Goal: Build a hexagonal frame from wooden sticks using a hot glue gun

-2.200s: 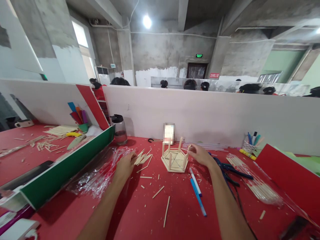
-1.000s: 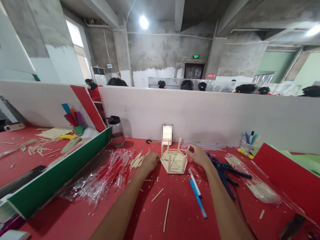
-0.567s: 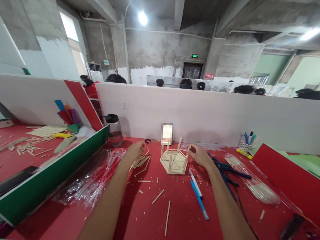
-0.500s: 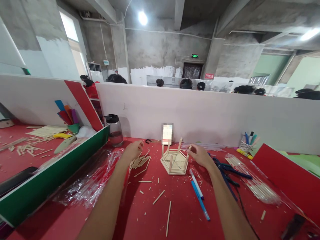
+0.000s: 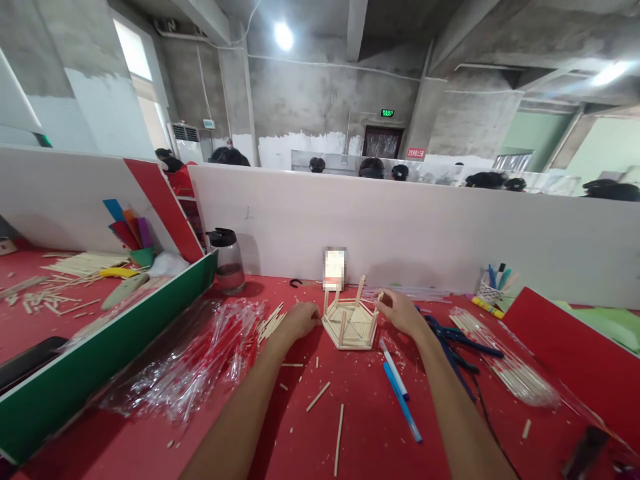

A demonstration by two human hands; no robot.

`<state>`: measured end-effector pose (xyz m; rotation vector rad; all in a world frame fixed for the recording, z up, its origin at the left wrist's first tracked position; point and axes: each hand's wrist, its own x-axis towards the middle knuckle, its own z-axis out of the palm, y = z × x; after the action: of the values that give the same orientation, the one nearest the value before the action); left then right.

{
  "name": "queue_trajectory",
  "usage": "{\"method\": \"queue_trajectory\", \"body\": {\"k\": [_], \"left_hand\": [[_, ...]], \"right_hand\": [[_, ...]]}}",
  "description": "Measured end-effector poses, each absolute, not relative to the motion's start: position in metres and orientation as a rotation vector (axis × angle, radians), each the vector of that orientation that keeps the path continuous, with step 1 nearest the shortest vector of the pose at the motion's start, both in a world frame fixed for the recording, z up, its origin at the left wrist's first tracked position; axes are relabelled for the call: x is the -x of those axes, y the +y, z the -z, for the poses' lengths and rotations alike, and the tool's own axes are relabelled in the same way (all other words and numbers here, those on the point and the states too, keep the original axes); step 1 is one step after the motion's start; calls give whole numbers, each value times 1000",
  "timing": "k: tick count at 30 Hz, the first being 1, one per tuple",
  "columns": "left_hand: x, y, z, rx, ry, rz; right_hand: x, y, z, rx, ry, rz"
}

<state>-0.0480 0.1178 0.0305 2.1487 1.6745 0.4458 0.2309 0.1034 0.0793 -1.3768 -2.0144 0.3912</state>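
I have a six-sided stick frame point(image 5: 353, 328) on a red table point(image 5: 295, 450), my right hand point(image 5: 399, 312) pinching the top of its rightmost post and my left hand point(image 5: 301, 321) at its left side, whether touching I cannot tell. A blue pen point(image 5: 404, 407) and a white pen point(image 5: 393, 365) lie at front right, loose sticks point(image 5: 339, 440) nearer, crinkled clear plastic point(image 5: 165, 373) at left, and a phone point(image 5: 335, 268) stands before the white partition point(image 5: 425, 233).

The bench point(image 5: 300, 453) is lit from overhead by a glaring lamp point(image 5: 284, 36) and a streaked tube point(image 5: 611, 73); a window point(image 5: 133, 50) is whited out. Soft shadows are cast by the left arm point(image 5: 250, 400) and jug point(image 5: 229, 263), glints scattered across plastic wrap point(image 5: 165, 373). The stick frame point(image 5: 355, 333) is clearly lit, the phone point(image 5: 335, 269) pixelated, the edges stretched, the lower right corner blurred.
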Motion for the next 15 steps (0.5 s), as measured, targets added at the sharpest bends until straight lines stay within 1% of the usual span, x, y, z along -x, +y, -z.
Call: {"method": "queue_trajectory", "body": {"k": [4,10,15], "left_hand": [[53,117,-32,-2155,1663,-475],[80,123,-46,-2059,1770,-627],[117,122,-60,-1987,1884,-599]], "right_hand": [[-231,102,-81,1375,-2021,-390],[-231,102,-81,1384,-2030,-404],[-231,102,-81,1382,-2032,-405]]}}
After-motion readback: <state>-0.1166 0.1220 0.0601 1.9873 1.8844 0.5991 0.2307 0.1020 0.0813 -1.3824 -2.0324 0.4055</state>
